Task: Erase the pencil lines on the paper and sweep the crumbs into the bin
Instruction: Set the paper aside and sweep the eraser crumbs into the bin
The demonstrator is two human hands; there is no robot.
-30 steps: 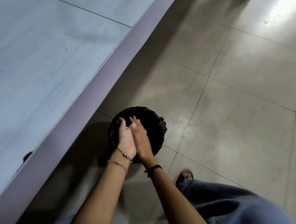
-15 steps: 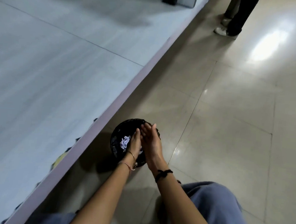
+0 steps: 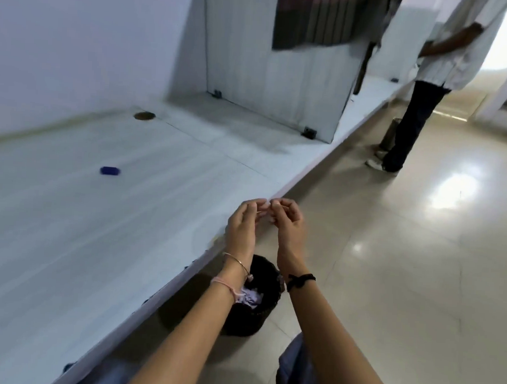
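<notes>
Both my hands are raised side by side over the table's front edge, above the bin. My left hand and my right hand have loosely curled fingers, fingertips almost touching each other, and I see nothing held in them. The black bin stands on the floor against the table edge, partly behind my left forearm, with crumpled white paper scraps inside. A small blue eraser lies on the white table, far to the left of my hands. No sheet of paper shows on the table.
A glass partition stands on the table at the back. A person in a white coat stands on the tiled floor at the far right, next to a metal bin. My knee is just right of the black bin.
My hands have lifted from the bin's mouth to table height and the fingers have curled. The view has tilted up, bringing the eraser, partition and standing person into sight.
</notes>
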